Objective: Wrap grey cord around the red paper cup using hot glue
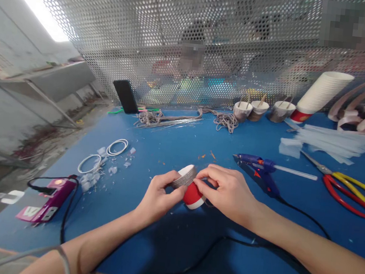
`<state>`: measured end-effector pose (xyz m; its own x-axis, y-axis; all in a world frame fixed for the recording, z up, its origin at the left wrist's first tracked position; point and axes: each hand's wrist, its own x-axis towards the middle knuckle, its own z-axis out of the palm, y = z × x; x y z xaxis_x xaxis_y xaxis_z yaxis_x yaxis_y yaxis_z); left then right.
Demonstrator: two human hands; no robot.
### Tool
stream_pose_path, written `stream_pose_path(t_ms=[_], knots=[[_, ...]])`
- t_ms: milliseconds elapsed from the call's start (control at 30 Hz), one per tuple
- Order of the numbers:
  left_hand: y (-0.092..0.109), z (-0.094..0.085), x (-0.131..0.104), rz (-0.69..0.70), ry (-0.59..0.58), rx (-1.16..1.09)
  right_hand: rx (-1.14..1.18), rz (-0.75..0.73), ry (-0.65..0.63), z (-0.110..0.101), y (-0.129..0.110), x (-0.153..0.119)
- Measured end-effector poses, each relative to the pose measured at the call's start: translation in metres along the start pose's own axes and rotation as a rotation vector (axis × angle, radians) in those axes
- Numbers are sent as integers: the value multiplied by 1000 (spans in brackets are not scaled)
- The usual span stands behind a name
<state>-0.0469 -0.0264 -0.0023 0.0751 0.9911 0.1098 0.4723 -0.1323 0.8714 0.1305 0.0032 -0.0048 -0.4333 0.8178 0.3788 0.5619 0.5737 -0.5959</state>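
Observation:
Between my hands is a tilted paper cup (193, 196), red with a white rim, its other end wrapped in grey cord. My left hand (161, 192) grips the cup from the left, thumb and fingers around the wrapped part. On the right, the thumb and fingertips of my right hand (224, 190) pinch together at the cup's side, by the edge of the wrapping; a thin strand seems to trail below them, probably the cord. A blue glue gun (263, 168) with a clear glue stick lies to the right of my right hand.
Scissors (342, 180), glue sticks (333, 141) and stacked paper cups (327, 95) are at the right. Wrapped cups (282, 111), cord bundles (225, 121) and a phone (125, 96) line the perforated screen. White rings (117, 147) and a purple power strip (47, 201) lie left. A black cable (203, 257) crosses the front.

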Motion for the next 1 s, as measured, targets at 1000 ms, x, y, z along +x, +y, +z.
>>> stream_pose_path(t_ms=[1000], knots=[[-8, -1, 0, 90, 18, 19, 65, 114, -48, -4, -1, 6]])
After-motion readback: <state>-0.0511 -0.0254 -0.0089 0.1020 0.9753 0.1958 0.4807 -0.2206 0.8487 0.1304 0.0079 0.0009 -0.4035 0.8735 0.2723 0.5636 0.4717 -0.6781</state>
